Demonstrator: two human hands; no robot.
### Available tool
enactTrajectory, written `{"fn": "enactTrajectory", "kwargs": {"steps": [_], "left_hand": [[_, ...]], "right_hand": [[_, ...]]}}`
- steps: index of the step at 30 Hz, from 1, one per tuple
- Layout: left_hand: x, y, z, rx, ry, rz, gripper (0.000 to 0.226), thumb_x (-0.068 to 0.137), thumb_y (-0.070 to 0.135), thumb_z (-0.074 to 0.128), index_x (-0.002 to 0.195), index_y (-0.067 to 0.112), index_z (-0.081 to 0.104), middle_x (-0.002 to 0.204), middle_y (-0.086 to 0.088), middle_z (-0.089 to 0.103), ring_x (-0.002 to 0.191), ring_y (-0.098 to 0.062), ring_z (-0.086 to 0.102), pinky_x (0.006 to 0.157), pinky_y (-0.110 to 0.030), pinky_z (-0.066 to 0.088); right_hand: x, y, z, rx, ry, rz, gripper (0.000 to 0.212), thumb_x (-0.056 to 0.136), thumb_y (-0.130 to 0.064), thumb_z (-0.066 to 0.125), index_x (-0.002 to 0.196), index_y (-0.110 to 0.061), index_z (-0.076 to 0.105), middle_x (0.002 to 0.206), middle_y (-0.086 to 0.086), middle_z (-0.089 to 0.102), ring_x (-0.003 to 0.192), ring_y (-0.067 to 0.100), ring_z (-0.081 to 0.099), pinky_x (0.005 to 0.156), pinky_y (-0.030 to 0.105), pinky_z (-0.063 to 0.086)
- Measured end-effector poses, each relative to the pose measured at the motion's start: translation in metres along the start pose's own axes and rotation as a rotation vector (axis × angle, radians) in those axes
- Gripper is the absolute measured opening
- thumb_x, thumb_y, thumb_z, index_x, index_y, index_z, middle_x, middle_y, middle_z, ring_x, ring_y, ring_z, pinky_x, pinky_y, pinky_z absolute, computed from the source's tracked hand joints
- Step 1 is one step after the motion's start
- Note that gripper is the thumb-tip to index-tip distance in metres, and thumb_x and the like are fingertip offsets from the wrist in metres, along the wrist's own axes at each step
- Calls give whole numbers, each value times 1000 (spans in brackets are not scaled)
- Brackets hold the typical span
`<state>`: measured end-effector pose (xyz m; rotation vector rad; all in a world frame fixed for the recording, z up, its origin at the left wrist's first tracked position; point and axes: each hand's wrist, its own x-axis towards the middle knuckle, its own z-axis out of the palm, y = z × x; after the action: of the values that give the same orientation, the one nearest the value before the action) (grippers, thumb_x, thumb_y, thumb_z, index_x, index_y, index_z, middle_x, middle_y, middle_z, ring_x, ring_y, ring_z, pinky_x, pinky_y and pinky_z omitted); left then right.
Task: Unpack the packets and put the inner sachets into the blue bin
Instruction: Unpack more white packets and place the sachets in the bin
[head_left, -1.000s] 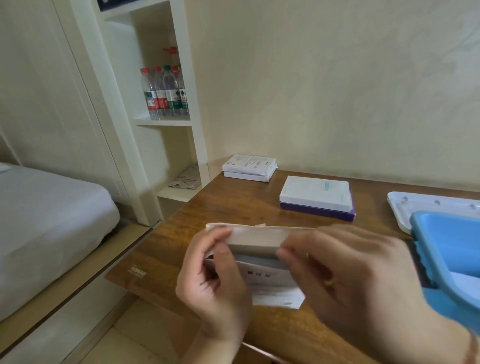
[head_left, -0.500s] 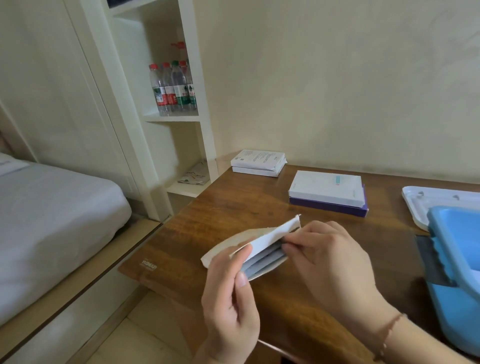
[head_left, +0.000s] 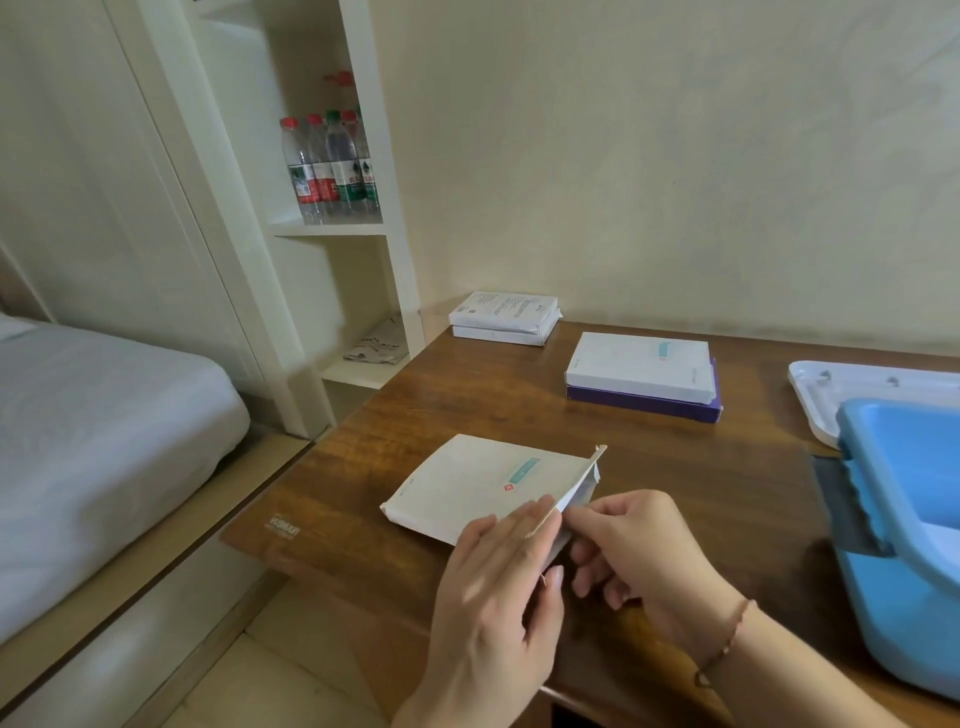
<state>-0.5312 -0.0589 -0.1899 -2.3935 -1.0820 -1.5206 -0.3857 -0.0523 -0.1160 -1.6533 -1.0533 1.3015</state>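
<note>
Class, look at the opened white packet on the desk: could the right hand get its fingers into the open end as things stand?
Probably yes. The right hand is already at the open end of the white packet, which the left hand holds at the edge; nothing lies between. How far in the fingers are is hidden.

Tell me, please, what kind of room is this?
Probably a bedroom or small hotel-like room: a bed with white bedding stands beside a wooden desk, and a white shelf holds water bottles.
</note>
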Motion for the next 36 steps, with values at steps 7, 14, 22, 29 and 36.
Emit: {"fn": "enactTrajectory", "kwargs": {"steps": [7,14,22,29,36], "left_hand": [[2,-3,2,-24,60,-48,45,88,26,61,132,18,53,131,3,60,128,-7,52,101,-38,50],[0,-2,3,-38,114,-65,42,86,18,60,128,16,56,128,2,62,130,-4,49,95,-44,54],[0,-6,6,-82,314,-129,22,96,26,57,110,12,68,119,2,65,125,-7,55,68,-48,62],[4,1,7,-19,206,-207,22,83,9,75,105,10,75,116,5,66,122,9,51,74,-47,62],[13,12,6,43,103,-333,35,69,0,82,100,16,78,106,-2,74,104,-2,59,74,-43,62]], "right_hand": [[-1,3,-1,38,49,-50,14,88,-21,72,84,-8,73,59,10,66,44,20,63,35,23,41],[-1,3,6,140,-21,4,11,88,-20,71,90,-9,74,57,6,64,42,16,58,33,21,35],[-5,11,13,86,-64,-104,10,90,-18,69,85,-12,75,56,6,63,39,17,56,33,21,31],[2,10,23,140,57,13,16,92,-12,63,80,-8,74,49,3,58,36,14,46,37,21,35],[5,11,21,124,77,20,20,91,-10,61,74,-6,71,49,4,56,38,14,43,40,23,37]]}}
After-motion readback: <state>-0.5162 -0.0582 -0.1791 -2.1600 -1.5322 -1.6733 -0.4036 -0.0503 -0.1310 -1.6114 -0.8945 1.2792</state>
